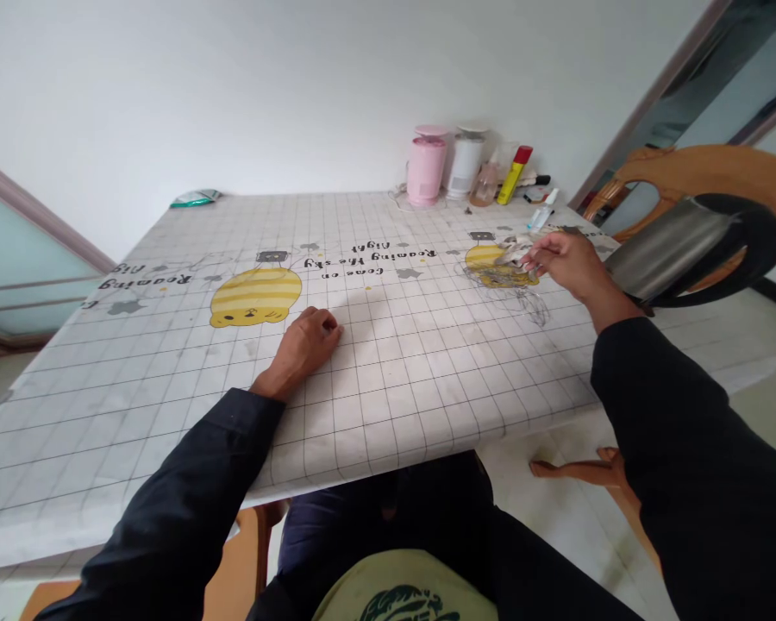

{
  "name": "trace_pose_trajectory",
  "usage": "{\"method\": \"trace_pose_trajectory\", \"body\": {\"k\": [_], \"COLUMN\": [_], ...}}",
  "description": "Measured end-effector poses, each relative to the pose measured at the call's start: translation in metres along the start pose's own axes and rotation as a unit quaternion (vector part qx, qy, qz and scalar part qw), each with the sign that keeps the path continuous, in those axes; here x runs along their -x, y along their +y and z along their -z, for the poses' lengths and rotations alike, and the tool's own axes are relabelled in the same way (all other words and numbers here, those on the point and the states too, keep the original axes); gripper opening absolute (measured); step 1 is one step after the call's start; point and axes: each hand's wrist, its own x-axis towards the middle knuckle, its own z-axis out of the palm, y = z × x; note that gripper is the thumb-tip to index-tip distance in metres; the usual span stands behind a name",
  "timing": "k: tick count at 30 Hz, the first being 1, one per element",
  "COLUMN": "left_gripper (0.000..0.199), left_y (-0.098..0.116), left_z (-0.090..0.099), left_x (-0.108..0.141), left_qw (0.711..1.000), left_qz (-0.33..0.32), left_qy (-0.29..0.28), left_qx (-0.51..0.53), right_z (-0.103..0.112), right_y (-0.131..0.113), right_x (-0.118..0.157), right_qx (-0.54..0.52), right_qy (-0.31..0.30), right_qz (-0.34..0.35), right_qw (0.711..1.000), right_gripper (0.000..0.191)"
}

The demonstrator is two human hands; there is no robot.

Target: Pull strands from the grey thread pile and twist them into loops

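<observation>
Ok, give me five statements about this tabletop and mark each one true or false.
1. The left hand is beside a yellow striped print on the tablecloth. True.
2. The pink cylinder stands to the right of the white cylinder. False: it stands to the left, as pictured.
3. The right hand is at the pink cylinder. False: it is at a thin grey tangle.
4. The yellow canister has a red cap. True.
5. The green packet lies near the far left corner of the tablecloth. True.
</observation>
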Motion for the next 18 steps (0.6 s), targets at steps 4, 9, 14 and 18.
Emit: {"method": "trace_pose_trajectory", "body": {"k": [4, 9, 14, 18], "left_gripper": [0.012, 0.012, 0.012, 0.011], "left_y": [-0.001, -0.003, -0.005, -0.004], "left_z": [0.001, 0.000, -0.002, 0.000], "left_x": [0.000, 0.001, 0.000, 0.000], "left_qw": [1.000, 1.000, 1.000, 1.000], "left_qz": [-0.005, -0.008, -0.012, -0.012], "left_qy": [-0.001, 0.005, 0.009, 0.005], "left_qx": [0.001, 0.010, 0.005, 0.002], "right_z": [0.000, 0.002, 0.006, 0.014], "right_y": [-0.005, -0.004, 0.000, -0.008], "right_x": [0.009, 0.023, 0.027, 0.036], "right_qx": [-0.106, -0.028, 0.142, 0.276], "right_qy": [-0.008, -0.100, -0.218, -0.100], "right_qz": [-0.090, -0.145, -0.150, -0.006], "right_qw": [0.990, 0.984, 0.954, 0.956], "right_gripper": [0.009, 0.048, 0.021, 0.017]}}
